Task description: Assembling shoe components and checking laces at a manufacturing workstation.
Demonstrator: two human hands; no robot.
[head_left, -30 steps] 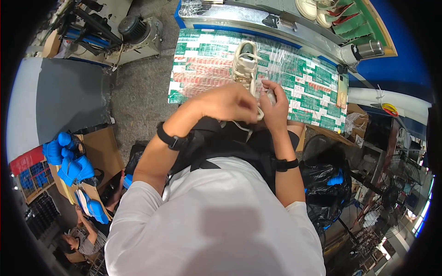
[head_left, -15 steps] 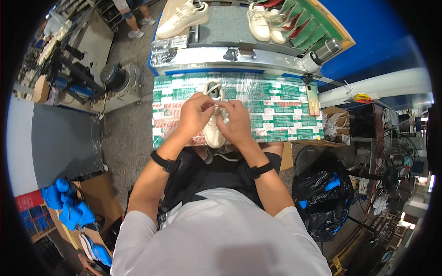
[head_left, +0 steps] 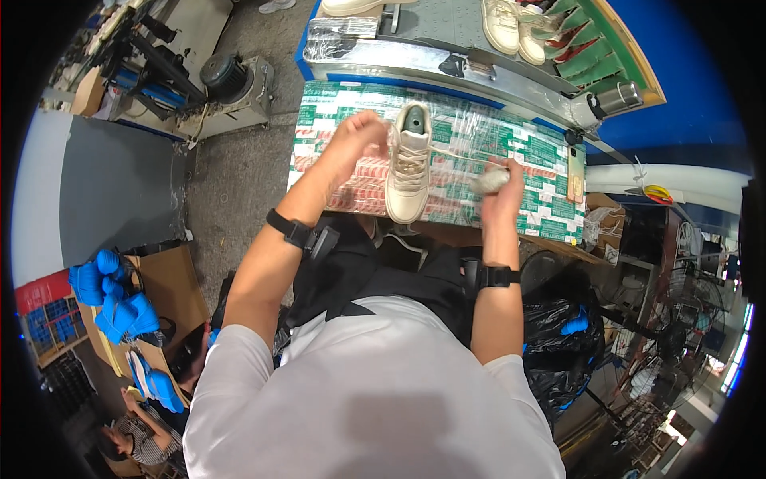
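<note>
A cream lace-up sneaker point(head_left: 408, 172) stands upright on the wrapped work surface point(head_left: 463, 120), its toe toward me. From its upper right side a pale shoelace point(head_left: 459, 155) stretches tight to my right hand point(head_left: 506, 191), whose fingers are closed on it. Against those fingers sits a small whitish bundle point(head_left: 490, 181), too blurred to name exactly. Just left of the sneaker's collar, my left hand point(head_left: 355, 148) hovers with bent fingers smeared by motion. Whether it grips a lace end does not show.
Beyond the surface, a grey shelf point(head_left: 439, 36) carries more cream sneakers point(head_left: 501, 25) beside green dividers point(head_left: 594, 52). A metal flask point(head_left: 618, 97) lies at its right end. Black bags point(head_left: 558, 343) are at my right; a carton point(head_left: 171, 287) with blue bundles is at left, near a seated person point(head_left: 144, 431).
My hands have parted from over the sneaker's laces, the right one going right with a lace drawn out, the left one going left. The view has shifted too.
</note>
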